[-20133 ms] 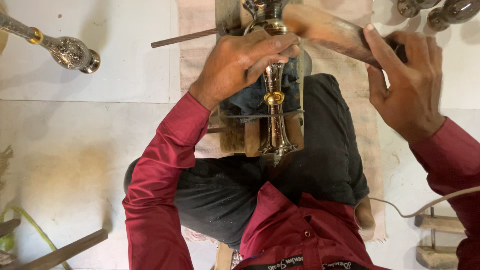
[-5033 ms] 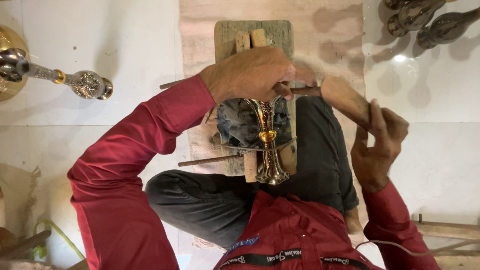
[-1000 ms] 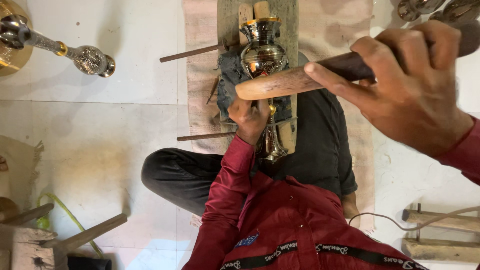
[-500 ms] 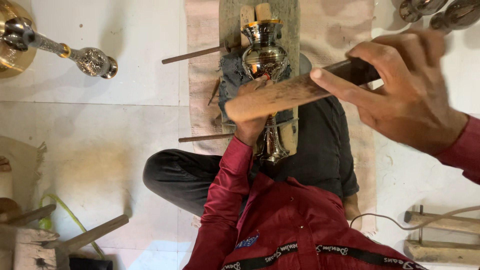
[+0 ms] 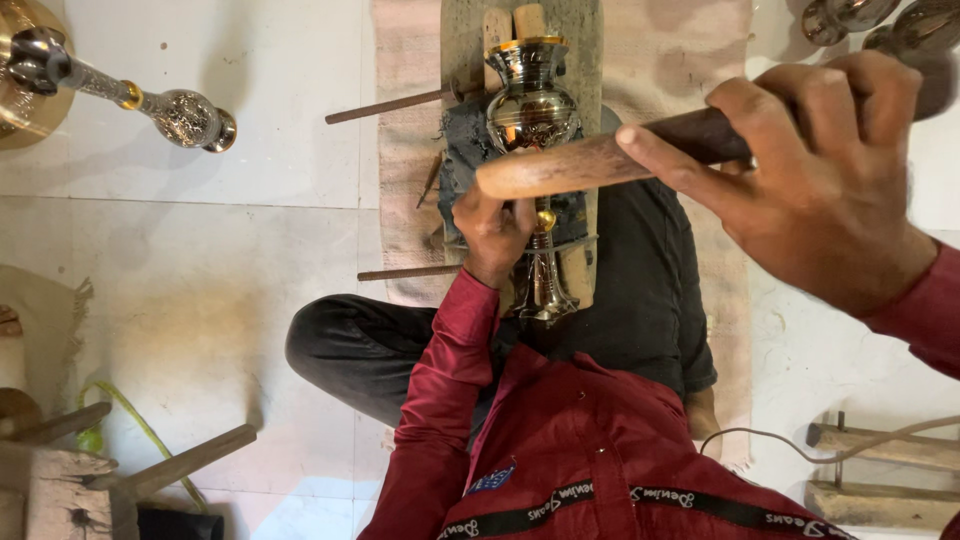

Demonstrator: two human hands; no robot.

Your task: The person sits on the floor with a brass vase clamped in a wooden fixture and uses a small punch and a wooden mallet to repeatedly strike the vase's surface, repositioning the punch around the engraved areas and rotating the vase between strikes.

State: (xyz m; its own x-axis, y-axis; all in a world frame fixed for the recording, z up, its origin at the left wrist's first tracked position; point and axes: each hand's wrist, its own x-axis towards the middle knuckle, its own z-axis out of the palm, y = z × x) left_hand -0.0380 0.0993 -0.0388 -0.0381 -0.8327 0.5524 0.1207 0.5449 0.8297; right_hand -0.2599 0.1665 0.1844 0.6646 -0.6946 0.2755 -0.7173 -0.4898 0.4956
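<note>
1. The right hand, large in the upper right of the frame, is clenched around a wooden mallet and has swung it lower than half a second ago; its pale end now crosses just in front of the metal vase.
2. That drop suggests a blow about to land on the work.
3. The left hand, at centre, grips the vase's slim stem, steadying it on the wooden block at top centre.
4. Labels: a small blue patch on the red shirt, bottom centre; no packages or signs visible.
</note>
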